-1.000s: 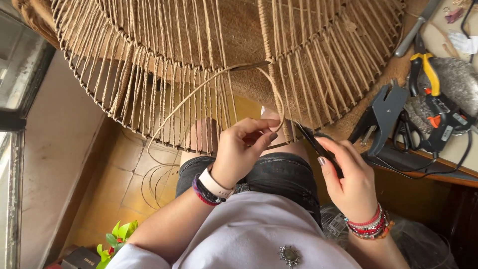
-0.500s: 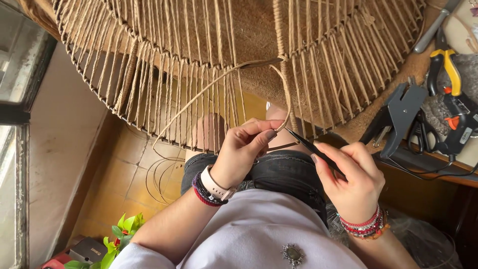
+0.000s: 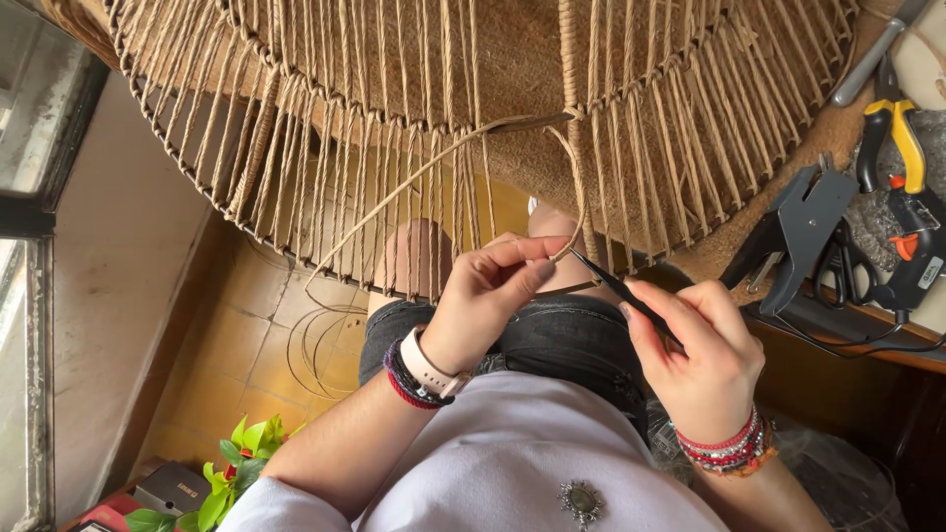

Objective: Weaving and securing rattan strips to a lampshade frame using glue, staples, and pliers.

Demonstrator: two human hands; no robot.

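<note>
A large round woven frame (image 3: 414,108) of tan paper cord on a dark wire ring fills the top of the view. A loose tan cord (image 3: 424,175) loops from the frame's middle down to my left hand (image 3: 493,296), which pinches its end between thumb and fingers just below the rim. My right hand (image 3: 695,350) grips a thin black pointed tool (image 3: 616,289), whose tip meets the cord at my left fingertips. Both wrists wear bead bracelets, and the left one also has a pale watch.
At the right, a black stapler-like tool (image 3: 793,232), yellow-handled pliers (image 3: 892,133) and a black glue gun (image 3: 912,261) lie on a wooden table edge (image 3: 857,335). Wire coils (image 3: 320,350) rest on the tan tiled floor. A green plant (image 3: 232,473) stands at lower left beside a window (image 3: 30,197).
The view has shifted so the frame and tools sit further right and lower. My hands have stayed together, with the tool tip kept at the pinched cord end.
</note>
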